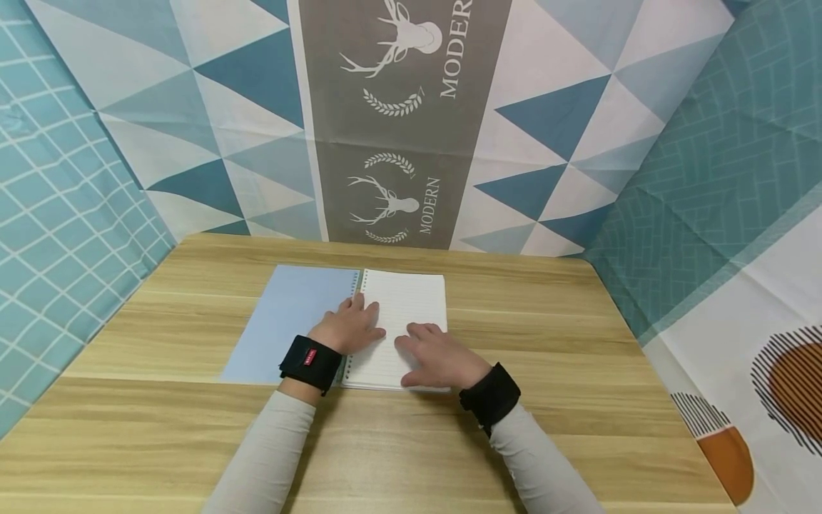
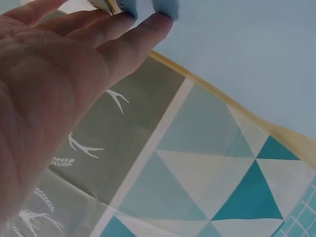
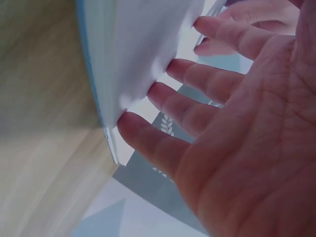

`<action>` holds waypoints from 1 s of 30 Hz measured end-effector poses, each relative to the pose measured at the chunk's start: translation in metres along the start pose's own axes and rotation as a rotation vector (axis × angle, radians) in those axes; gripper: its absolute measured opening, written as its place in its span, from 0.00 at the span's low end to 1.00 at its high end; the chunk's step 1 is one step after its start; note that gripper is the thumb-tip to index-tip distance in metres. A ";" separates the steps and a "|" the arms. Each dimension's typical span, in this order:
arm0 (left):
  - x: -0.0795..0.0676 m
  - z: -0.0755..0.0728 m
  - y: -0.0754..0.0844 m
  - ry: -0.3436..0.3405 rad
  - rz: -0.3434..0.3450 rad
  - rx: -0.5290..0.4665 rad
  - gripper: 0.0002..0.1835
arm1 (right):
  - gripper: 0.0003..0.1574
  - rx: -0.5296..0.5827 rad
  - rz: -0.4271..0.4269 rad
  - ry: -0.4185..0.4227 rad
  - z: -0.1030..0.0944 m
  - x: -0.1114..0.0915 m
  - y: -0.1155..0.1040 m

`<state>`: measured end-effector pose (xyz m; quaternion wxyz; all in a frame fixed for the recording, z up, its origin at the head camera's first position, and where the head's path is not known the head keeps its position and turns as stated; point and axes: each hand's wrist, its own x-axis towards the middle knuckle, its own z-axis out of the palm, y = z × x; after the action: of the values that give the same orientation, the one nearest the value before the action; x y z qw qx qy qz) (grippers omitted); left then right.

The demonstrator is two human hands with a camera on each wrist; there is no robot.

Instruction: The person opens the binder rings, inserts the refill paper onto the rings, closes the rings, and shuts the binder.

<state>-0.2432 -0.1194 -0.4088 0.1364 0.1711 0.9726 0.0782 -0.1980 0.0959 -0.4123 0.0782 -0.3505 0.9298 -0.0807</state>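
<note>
A spiral notebook lies spread on the table, its pale blue cover [image 1: 292, 307] folded out to the left and a white lined page [image 1: 404, 296] on the right. My left hand [image 1: 347, 327] reaches across the wire binding, fingers spread near the page's inner edge. In the left wrist view its fingertips [image 2: 160, 22] touch the pale blue surface. My right hand [image 1: 443, 357] is over the lower right of the page. Its extended fingertips [image 3: 129, 121] press on the paper in the right wrist view, above a thick stack of pages [image 3: 101, 74].
The notebook rests on a wood-grain table [image 1: 546, 400], toward its far side. Behind the table hangs a patterned cloth [image 1: 385, 128] with deer prints and triangles. More cloth drapes at the left [image 1: 58, 178] and right [image 1: 726, 214]. Each wrist wears a black band [image 1: 491, 394].
</note>
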 end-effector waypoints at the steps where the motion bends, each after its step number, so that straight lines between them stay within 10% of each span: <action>1: 0.000 0.001 0.001 0.003 0.005 0.005 0.35 | 0.36 0.014 0.007 -0.002 -0.001 -0.001 0.001; 17: 0.007 0.019 0.035 0.084 0.224 -0.031 0.34 | 0.22 0.176 0.220 -0.068 -0.021 -0.019 0.045; 30: -0.012 0.022 0.074 0.111 0.321 0.125 0.23 | 0.23 0.175 0.352 -0.123 -0.034 -0.038 0.078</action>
<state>-0.2029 -0.0520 -0.4118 0.0571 0.3277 0.9419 0.0477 -0.2268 0.1823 -0.3922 0.1780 -0.1789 0.9596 -0.1246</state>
